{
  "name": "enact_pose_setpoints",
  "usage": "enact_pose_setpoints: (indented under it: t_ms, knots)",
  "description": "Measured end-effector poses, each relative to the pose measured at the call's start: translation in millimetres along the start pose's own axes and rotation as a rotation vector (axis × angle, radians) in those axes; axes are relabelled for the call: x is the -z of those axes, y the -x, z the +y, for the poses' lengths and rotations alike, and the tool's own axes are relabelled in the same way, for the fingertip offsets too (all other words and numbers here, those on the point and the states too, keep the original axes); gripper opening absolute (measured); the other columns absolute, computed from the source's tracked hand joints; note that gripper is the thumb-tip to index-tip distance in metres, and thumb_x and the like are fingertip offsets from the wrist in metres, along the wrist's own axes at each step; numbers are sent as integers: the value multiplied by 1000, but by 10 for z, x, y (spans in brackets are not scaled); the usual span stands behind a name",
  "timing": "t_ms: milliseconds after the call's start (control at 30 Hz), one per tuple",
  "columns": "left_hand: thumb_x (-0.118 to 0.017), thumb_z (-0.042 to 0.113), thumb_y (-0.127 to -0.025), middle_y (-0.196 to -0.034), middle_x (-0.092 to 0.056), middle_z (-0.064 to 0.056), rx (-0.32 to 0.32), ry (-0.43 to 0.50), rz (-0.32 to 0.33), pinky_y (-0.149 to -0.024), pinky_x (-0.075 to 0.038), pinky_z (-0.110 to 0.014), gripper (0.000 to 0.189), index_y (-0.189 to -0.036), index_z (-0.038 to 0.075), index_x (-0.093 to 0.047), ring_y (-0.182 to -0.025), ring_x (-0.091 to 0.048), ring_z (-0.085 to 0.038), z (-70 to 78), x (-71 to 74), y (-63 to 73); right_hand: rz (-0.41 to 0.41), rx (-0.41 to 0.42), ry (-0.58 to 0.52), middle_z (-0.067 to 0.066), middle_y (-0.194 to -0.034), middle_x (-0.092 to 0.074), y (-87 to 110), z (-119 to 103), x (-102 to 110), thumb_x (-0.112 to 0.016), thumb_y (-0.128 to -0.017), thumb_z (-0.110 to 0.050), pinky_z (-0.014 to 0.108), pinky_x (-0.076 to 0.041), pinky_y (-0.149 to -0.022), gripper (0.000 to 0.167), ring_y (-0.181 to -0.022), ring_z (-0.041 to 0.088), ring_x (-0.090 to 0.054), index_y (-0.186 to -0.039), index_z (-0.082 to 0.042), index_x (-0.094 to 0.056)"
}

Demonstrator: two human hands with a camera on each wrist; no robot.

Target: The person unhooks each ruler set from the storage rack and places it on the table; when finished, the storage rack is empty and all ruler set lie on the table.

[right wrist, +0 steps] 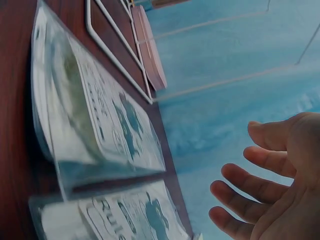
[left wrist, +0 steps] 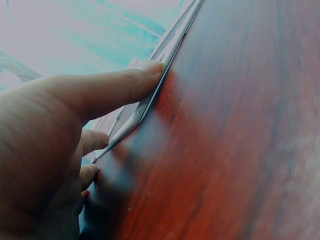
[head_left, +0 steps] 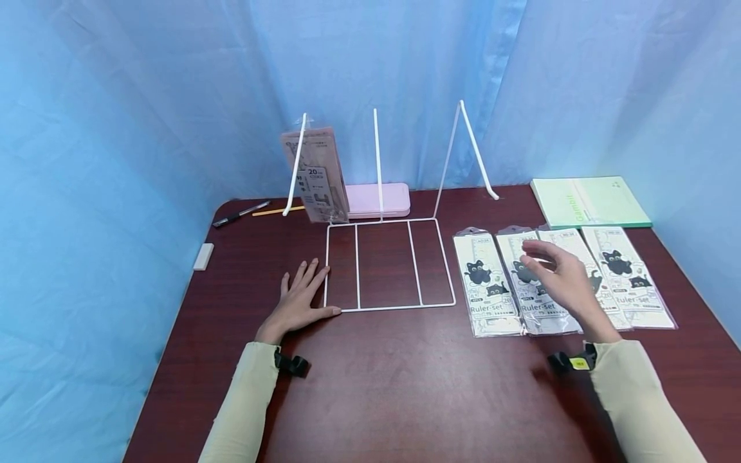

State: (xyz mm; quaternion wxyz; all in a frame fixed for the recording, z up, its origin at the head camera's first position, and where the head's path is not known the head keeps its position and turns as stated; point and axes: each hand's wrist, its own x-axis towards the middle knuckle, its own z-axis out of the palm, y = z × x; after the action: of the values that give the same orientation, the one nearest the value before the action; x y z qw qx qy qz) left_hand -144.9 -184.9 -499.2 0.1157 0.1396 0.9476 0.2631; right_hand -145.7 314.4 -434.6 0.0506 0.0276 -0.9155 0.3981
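Observation:
My left hand (head_left: 298, 305) rests with fingers spread at the front left corner of a white wire rack (head_left: 393, 308). In the left wrist view its thumb (left wrist: 120, 87) presses along the rack's front wire. Above a row of packaged ruler sets (head_left: 483, 276) with black cat prints hovers my right hand (head_left: 558, 276), its fingers loosely bent and holding nothing. The right wrist view shows bare space between that hand's thumb and fingers, with the packs below. A pinkish ruler package (head_left: 315, 177) stands upright at the rack's back left, by the left divider.
A pink case (head_left: 379, 199) lies behind the rack. Green notebooks (head_left: 590, 202) are at the back right. A black pen (head_left: 240, 213), a yellow pencil (head_left: 278, 210) and a white eraser (head_left: 203, 256) lie at the left. Blue curtains (head_left: 393, 58) surround the table.

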Motion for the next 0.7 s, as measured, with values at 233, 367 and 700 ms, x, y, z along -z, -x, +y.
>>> enact_pose_setpoints:
  t_ms: [233, 367, 700]
  knots:
    - [-73, 53, -85, -171, -6, -12, 1, 7, -1, -122, 6, -68, 98, -162, 18, -22, -159, 3, -36, 0, 6, 4, -15, 67, -69, 30, -129, -64, -31, -78, -253, -63, -100, -22, -1, -44, -84, 43, -97, -20, -54, -135, 2, -59]
    - [-73, 53, -85, -171, -5, -11, 5, -1, -1, -122, 6, -67, 99, -162, 18, -21, -159, 3, -35, 8, 11, 1, -37, 85, -42, 26, -130, -65, -30, -124, -393, -63, -99, -23, 18, -52, -94, 43, -110, 15, -67, -135, 1, -59]
    - [-72, 54, -85, -171, -5, -11, 8, -7, -4, -122, 6, -68, 99, -162, 19, -21, -159, 3, -35, -4, -3, -10, -120, 140, 30, 26, -136, -61, -19, -190, -670, -65, -98, -24, 59, -44, -105, 48, -127, 43, -56, -139, -1, -56]
